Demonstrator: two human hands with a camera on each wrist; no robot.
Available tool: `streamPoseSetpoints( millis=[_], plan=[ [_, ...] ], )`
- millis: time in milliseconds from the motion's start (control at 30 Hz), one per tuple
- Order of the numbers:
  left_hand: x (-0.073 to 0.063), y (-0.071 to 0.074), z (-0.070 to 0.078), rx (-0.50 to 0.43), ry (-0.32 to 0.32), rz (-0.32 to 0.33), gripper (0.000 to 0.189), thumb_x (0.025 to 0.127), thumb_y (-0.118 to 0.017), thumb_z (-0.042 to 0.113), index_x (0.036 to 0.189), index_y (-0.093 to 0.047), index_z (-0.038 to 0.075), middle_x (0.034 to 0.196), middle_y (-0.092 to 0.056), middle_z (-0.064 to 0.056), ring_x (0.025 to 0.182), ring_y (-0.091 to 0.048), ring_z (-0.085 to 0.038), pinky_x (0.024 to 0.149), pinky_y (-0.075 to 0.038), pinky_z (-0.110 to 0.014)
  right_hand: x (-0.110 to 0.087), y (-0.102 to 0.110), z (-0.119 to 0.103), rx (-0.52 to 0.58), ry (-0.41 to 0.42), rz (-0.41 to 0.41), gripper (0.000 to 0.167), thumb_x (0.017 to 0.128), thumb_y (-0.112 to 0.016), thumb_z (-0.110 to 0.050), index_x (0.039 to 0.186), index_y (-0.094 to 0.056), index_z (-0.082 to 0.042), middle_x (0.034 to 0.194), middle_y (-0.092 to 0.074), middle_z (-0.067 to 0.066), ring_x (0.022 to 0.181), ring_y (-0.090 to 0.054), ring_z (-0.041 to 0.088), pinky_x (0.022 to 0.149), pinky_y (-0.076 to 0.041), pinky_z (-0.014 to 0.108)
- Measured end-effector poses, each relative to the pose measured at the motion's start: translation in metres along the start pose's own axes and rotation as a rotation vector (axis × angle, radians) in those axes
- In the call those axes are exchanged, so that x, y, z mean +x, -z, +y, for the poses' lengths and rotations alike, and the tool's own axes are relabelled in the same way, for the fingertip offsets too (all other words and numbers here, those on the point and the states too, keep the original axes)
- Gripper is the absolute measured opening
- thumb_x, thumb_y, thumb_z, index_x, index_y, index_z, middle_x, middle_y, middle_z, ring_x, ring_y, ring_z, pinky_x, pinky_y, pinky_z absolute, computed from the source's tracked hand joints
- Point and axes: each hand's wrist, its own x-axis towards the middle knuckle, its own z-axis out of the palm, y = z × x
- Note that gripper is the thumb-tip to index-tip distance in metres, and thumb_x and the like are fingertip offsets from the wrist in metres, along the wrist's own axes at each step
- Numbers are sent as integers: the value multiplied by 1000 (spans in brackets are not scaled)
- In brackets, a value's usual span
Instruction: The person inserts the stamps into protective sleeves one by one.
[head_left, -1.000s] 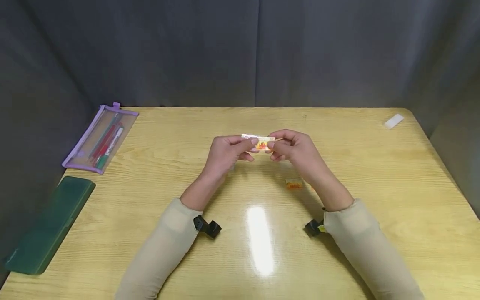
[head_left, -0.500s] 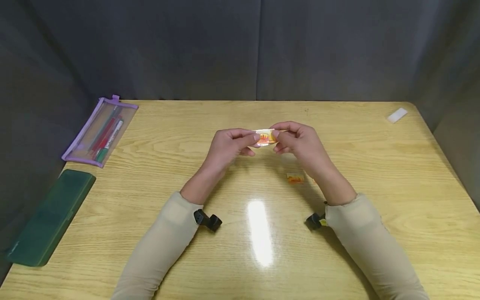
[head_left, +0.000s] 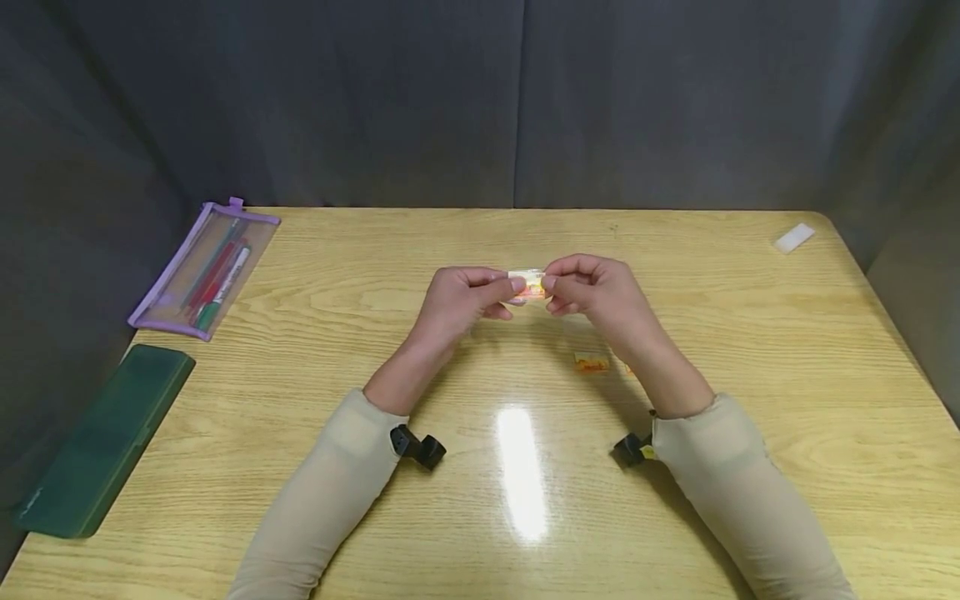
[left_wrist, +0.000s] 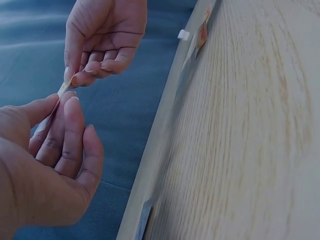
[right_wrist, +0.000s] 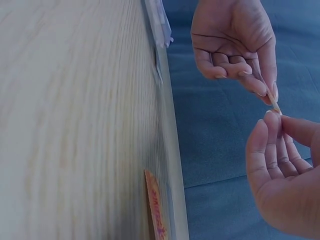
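Note:
Both hands hold a small, thin piece of printed paper (head_left: pixel 532 285) between them above the table, white with yellow and orange print. My left hand (head_left: pixel 465 302) pinches its left end between thumb and fingers. At the right end, the thumb and index finger of my right hand (head_left: pixel 596 287) pinch it. Seen edge-on in the left wrist view, the paper (left_wrist: pixel 63 89) is a narrow strip between the fingertips. An orange printed piece (head_left: pixel 592 362) lies on the table by the right forearm. Another orange bit (head_left: pixel 629 369) is mostly hidden behind that wrist.
A purple-edged mesh pouch (head_left: pixel 206 271) with pens inside lies at the back left. Nearer along the left edge is a dark green case (head_left: pixel 108 442). A small white block (head_left: pixel 794 237) lies near the back right corner of the wooden table (head_left: pixel 375 250).
The paper has shifted slightly right between the hands, and less of it shows between the fingertips. Both hands keep their pinch. The head view has tilted slightly.

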Motion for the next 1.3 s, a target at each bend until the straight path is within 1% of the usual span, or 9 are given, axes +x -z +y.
streamPoseSetpoints(
  millis=[100,167,333,500,733,800,900,1067,1300],
  plan=[
    [0,0,0,-1,13,-6,28,90,-79,20,107,-77,-2,105,-76,-13,63,-72,-11,79,-62,-31,0,-1,1,-3,2,-6,24,100,-64,-19,115,-65,0,92,-70,-3,80,-70,14,81,-60,27],
    [0,0,0,1,13,-9,27,90,-78,20,106,-77,-3,105,-75,-13,63,-71,-11,80,-62,-32,1,-1,1,-11,-4,-11,24,101,-63,-19,117,-65,-1,93,-69,0,80,-69,15,81,-60,29],
    [0,0,0,50,14,-18,25,91,-78,23,103,-79,0,102,-75,-9,63,-70,-11,79,-62,-32,2,0,2,-58,-39,-55,28,103,-61,-21,123,-64,-2,95,-68,0,82,-69,14,85,-60,34],
    [-1,1,-1,65,-4,-46,23,92,-77,23,102,-79,2,97,-77,-9,62,-70,-12,80,-61,-32,2,1,3,-76,-34,-69,27,103,-62,-21,117,-66,2,94,-68,-2,82,-68,12,86,-60,36],
    [-1,2,1,71,-5,-85,22,93,-76,24,101,-80,4,92,-79,-8,64,-70,-15,79,-62,-33,1,2,3,-95,-17,-68,27,101,-65,-25,111,-70,-1,94,-70,1,86,-69,16,88,-59,40],
    [-1,2,1,77,-4,-90,22,93,-76,24,100,-80,3,90,-79,-7,64,-70,-15,78,-62,-33,0,3,2,-91,-10,-65,28,101,-65,-27,111,-71,-1,94,-70,1,86,-69,17,88,-59,39],
    [-1,3,1,83,-6,-78,23,93,-76,24,99,-79,3,86,-79,-6,63,-69,-15,76,-62,-32,0,4,2,-95,-6,-73,31,102,-63,-27,117,-71,-1,98,-71,0,86,-70,16,86,-59,35],
    [0,3,1,76,-2,-69,22,92,-77,23,99,-79,2,82,-78,-5,62,-68,-13,72,-61,-29,0,5,1,-96,-20,-102,30,104,-59,-20,122,-68,2,108,-71,4,86,-71,12,85,-59,27],
    [-1,3,2,97,10,-81,21,92,-77,26,96,-80,5,85,-79,-6,66,-70,-15,75,-62,-31,1,3,1,-90,-9,-111,27,104,-58,-20,112,-68,3,92,-69,1,85,-69,14,84,-59,29]
  ],
)
